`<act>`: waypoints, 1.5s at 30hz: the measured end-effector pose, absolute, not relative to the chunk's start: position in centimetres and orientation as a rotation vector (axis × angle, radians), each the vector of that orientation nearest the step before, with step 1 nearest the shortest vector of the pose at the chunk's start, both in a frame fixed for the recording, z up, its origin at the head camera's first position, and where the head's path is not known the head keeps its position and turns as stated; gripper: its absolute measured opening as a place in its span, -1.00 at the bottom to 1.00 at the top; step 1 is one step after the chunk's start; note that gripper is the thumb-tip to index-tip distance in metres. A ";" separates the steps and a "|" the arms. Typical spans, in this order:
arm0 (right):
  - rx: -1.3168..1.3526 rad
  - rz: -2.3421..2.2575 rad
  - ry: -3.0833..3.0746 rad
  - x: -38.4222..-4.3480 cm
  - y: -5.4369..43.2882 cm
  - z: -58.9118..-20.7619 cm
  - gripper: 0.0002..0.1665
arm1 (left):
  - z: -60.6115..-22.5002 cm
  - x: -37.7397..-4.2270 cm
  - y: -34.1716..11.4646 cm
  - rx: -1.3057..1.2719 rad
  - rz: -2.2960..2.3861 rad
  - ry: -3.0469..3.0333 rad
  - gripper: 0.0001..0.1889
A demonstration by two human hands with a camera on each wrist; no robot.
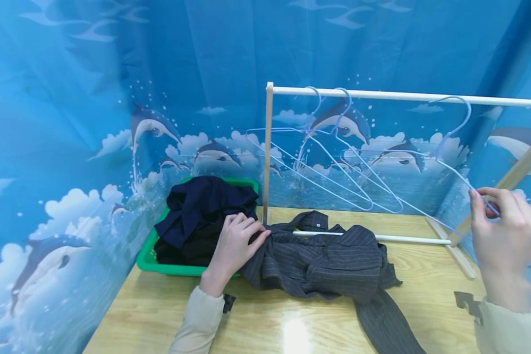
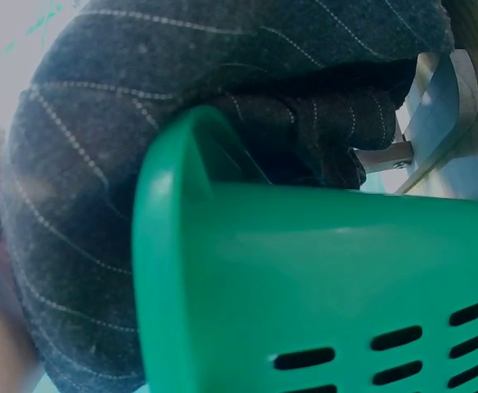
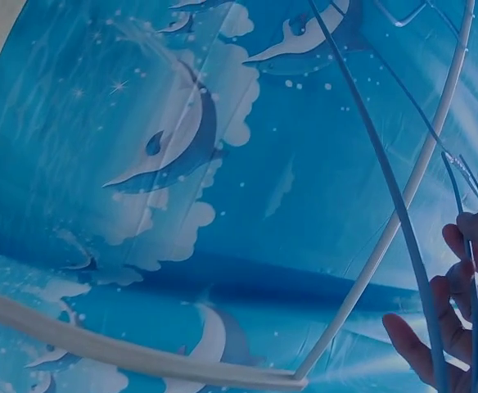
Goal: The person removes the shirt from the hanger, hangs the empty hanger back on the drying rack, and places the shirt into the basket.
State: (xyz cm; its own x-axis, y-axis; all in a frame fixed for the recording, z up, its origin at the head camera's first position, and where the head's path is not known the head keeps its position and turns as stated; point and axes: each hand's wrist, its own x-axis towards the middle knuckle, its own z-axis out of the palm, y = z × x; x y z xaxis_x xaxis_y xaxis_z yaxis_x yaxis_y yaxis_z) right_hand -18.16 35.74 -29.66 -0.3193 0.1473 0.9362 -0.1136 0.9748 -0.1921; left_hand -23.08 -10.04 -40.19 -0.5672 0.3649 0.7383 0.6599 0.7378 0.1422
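Note:
A dark pinstriped shirt (image 1: 323, 260) lies crumpled across the table, one sleeve trailing toward the front edge. Its left end is gripped by my left hand (image 1: 234, 243), beside the green basket (image 1: 159, 268). In the left wrist view the striped cloth (image 2: 75, 205) drapes over the basket's rim (image 2: 161, 246), and only a blurred part of that hand shows. At the right, my right hand (image 1: 509, 221) pinches the sloping arm of a lavender wire hanger (image 1: 453, 169), whose hook is at the rail. The right wrist view shows thumb and fingers (image 3: 460, 295) around the hanger wire.
Two more wire hangers (image 1: 332, 147) hang from the white top rail (image 1: 380, 94) of the wooden rack. A lower white bar (image 1: 407, 240) runs behind the shirt. Dark clothes (image 1: 208, 206) are heaped in the basket. A dolphin-print curtain (image 1: 194, 73) surrounds the table.

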 end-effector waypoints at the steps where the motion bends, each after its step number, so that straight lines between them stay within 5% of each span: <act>1: -0.027 0.249 -1.877 -18.4 35.5 -29.4 -0.54 | -40.2 -23.1 -10.1 -0.768 -0.532 -2.224 -0.88; 27: -0.072 0.275 -2.073 -22.6 33.7 -29.3 -0.66 | -40.6 -23.2 -9.6 -0.781 -0.503 -2.251 -0.87; 45: -0.008 0.320 -2.039 -20.7 32.2 -29.2 -0.64 | -40.8 -23.4 -9.6 -0.781 -0.504 -2.233 -0.89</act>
State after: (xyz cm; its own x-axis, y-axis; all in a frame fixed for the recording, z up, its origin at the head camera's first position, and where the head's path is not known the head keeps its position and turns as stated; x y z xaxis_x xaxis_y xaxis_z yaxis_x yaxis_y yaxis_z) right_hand -20.68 32.22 -29.25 -0.4737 0.1420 0.8692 -0.1307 0.9646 -0.2289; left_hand -23.36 -9.59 -40.78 -0.5677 0.3841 0.7282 0.6597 0.7413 0.1233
